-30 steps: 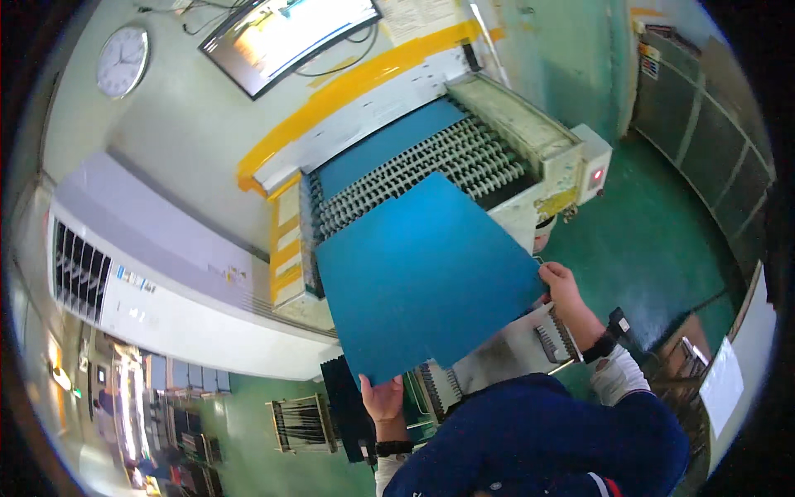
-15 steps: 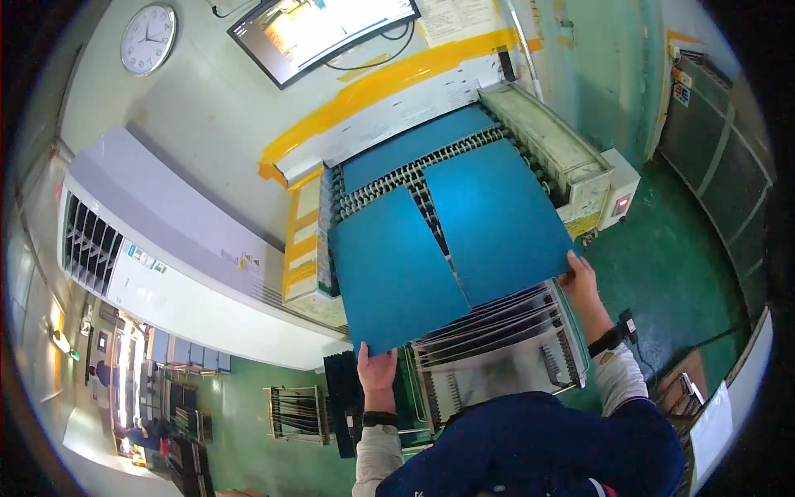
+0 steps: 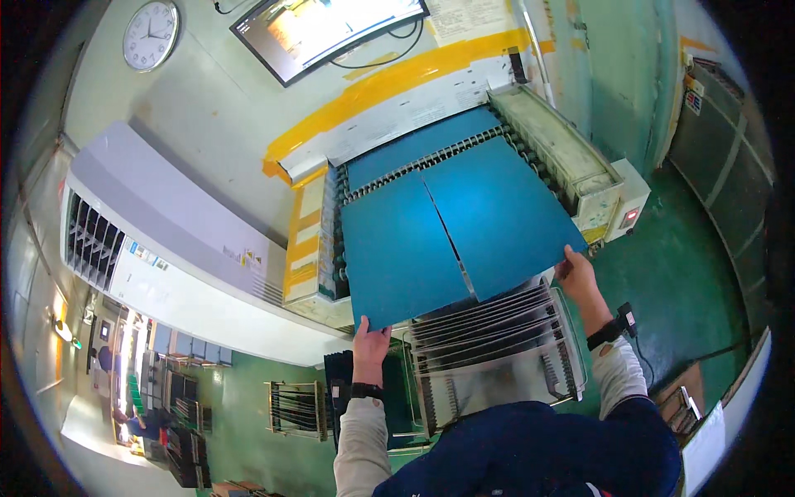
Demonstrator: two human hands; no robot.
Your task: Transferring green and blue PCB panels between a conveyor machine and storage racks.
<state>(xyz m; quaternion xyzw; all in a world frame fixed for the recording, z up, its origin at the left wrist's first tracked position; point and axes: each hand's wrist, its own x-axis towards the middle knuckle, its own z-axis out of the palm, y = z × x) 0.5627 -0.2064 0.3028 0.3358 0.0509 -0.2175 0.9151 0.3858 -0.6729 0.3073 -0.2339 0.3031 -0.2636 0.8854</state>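
I see a pale wall with a round clock at eleven o'clock and a screen at twelve. A yellow stripe runs beneath. A green floor spreads at three; a grey cabinet stands at nine.

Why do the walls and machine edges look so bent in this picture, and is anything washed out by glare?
Head view: fisheye bending curves the conveyor machine and grey cabinet toward the dark rim; the wall screen is overexposed; the two blue panels, left panel and right panel, stay sharp and evenly lit, held by the left hand and right hand.
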